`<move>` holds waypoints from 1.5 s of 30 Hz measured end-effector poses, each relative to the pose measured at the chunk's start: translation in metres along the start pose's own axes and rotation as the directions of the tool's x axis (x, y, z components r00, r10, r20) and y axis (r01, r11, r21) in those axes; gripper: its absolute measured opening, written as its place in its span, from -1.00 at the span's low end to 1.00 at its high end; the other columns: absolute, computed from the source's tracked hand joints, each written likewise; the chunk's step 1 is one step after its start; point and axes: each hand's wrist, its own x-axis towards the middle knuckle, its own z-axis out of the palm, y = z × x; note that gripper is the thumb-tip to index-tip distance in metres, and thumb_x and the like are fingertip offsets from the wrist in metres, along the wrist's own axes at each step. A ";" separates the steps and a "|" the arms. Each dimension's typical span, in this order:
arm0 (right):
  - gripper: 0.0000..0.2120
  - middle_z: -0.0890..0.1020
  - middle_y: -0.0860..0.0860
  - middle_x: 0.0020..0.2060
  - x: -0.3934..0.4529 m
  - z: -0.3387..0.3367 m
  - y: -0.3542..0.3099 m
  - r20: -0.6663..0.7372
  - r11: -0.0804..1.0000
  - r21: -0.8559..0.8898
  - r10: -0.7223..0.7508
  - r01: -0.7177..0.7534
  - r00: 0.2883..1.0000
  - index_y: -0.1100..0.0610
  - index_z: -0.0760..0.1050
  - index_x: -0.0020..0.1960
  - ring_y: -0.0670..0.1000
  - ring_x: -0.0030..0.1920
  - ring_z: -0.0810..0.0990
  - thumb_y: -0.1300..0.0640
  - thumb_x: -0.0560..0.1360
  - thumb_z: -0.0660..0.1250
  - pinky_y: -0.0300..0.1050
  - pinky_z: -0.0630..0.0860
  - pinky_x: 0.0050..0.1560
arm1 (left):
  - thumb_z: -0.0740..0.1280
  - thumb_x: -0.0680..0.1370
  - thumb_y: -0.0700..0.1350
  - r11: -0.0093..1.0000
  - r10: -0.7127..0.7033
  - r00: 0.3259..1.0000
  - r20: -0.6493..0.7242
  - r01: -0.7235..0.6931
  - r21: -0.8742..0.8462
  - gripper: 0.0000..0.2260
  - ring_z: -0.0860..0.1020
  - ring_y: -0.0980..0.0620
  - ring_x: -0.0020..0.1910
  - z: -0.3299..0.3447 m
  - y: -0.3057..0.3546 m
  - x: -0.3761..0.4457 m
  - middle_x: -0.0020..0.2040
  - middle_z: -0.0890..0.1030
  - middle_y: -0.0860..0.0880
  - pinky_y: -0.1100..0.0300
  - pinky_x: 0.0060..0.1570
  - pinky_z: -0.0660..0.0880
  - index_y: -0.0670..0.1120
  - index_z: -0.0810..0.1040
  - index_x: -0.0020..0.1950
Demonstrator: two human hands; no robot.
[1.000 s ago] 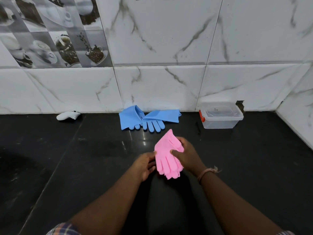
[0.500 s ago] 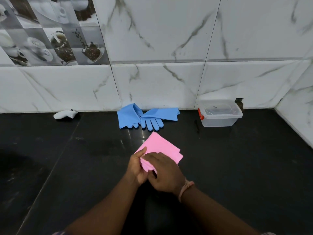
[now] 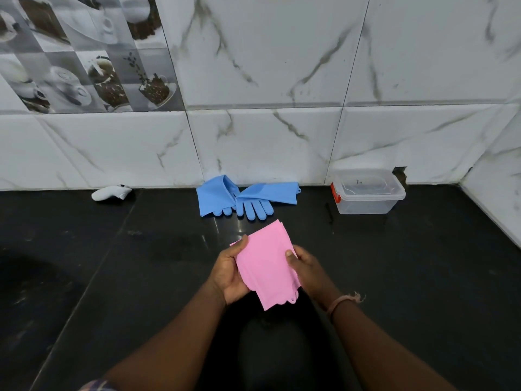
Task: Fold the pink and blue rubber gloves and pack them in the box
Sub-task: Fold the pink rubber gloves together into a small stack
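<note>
Both hands hold the folded pink gloves (image 3: 266, 263) above the black counter (image 3: 394, 277).

The left hand (image 3: 229, 273) grips their left edge, thumb on top; the right hand (image 3: 306, 268) pinches the right edge. The blue gloves (image 3: 245, 197) lie flat by the tiled wall (image 3: 267, 136), the lidded clear box (image 3: 368, 191) well to their right, a white object (image 3: 111, 192) to their left.

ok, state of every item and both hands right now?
pink gloves: folded, held off the counter in both hands
blue gloves: unfolded, lying by the wall
box: lid on, looks empty
left hand: grips pink gloves
right hand: grips pink gloves
white gadget: lying by the wall
</note>
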 end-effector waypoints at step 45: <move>-0.78 0.66 0.30 0.07 0.029 0.030 0.004 -0.010 0.675 0.709 0.299 -0.204 0.954 0.35 0.51 0.21 0.23 0.11 0.67 0.32 0.64 0.17 0.09 0.59 0.18 | 0.24 0.56 -0.02 -0.241 0.640 0.763 0.089 0.089 0.966 -0.81 0.57 0.06 -0.29 0.023 -0.009 0.017 -0.31 0.58 0.03 0.17 -0.31 0.46 -0.02 0.54 -0.21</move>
